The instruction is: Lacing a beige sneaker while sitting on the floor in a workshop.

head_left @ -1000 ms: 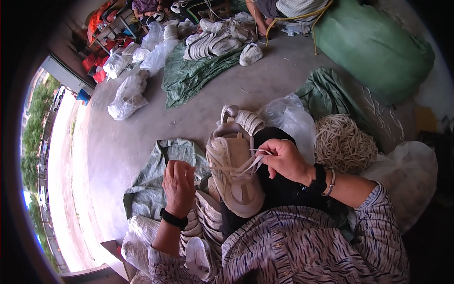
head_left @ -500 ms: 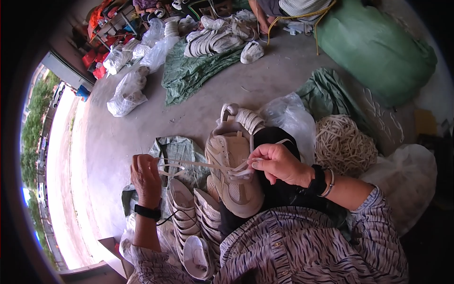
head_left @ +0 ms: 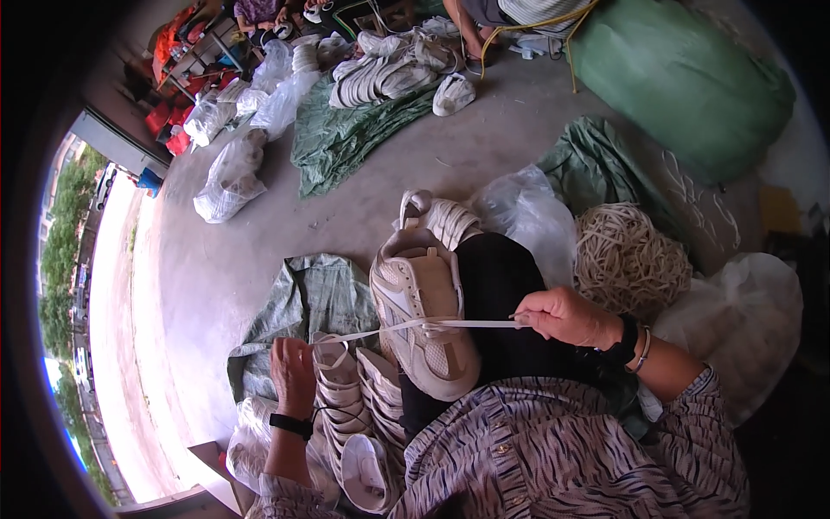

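Note:
A beige and white sneaker (head_left: 425, 294) rests on my lap, its toe toward me. A pale shoelace (head_left: 480, 323) runs across its front, stretched nearly straight out to both sides. On the left, my left hand (head_left: 293, 374) is closed on one end of the lace, and a loop of it hangs beside the fingers. Well to the right of the shoe, my right hand (head_left: 571, 317) pinches the other end. Below my left hand, nested shoe uppers (head_left: 344, 394) stand in two rows, with a white shoe (head_left: 365, 472) at their near end.
A tangled heap of laces (head_left: 629, 259) lies right of my lap, beside clear plastic bags (head_left: 735, 333). A large green sack (head_left: 683, 82) sits at far right. Piled shoes (head_left: 389, 73) lie on a green sheet (head_left: 346, 138) ahead. Other people sit at the back.
My right hand has moved right, away from the shoe, pulling the lace out straight. My left hand has shifted down and slightly right, still on its end.

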Motion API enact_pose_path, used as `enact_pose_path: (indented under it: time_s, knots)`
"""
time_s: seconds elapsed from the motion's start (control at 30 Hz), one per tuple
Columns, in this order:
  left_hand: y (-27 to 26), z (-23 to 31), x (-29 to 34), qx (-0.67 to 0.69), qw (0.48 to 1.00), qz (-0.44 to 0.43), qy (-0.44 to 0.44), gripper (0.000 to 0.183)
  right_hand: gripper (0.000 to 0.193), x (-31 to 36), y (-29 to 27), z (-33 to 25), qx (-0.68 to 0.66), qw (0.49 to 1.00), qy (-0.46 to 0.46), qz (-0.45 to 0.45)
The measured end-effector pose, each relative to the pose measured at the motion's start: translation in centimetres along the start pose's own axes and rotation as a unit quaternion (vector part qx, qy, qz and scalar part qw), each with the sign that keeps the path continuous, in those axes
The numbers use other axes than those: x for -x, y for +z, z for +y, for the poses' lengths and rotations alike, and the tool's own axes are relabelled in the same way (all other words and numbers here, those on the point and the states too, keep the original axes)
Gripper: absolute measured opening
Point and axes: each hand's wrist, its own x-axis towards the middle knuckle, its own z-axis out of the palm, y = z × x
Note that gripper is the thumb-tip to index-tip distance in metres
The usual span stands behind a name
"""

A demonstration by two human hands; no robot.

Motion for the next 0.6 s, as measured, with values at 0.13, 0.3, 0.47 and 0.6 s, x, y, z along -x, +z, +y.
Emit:
enact_pose_path:
  time_s: [0.13, 0.3, 0.47, 0.6]
  knots:
    - [0.8, 1.6, 0.3, 0.122, 0.987, -0.074, -0.068, 0.008, 0.021, 1.6, -4.0, 3.3, -0.045, 0.969, 0.207, 0.126]
    - [0.7, 7.9, -2.7, 0.235, 0.971, -0.013, -0.051, 0.022, 0.009, -1.0, -3.1, 0.9, 0.187, 0.959, 0.041, 0.207]
    - [1.4, 14.0, -4.0, 0.481, 0.869, -0.038, -0.110, 0.030, 0.006, -4.6, 2.1, -3.7, -0.023, 0.996, 0.013, 0.087]
    - [1.5, 14.7, -3.8, 0.517, 0.824, -0.126, -0.194, 0.015, 0.011, -4.4, 4.0, -2.4, 0.223, 0.968, -0.060, 0.099]
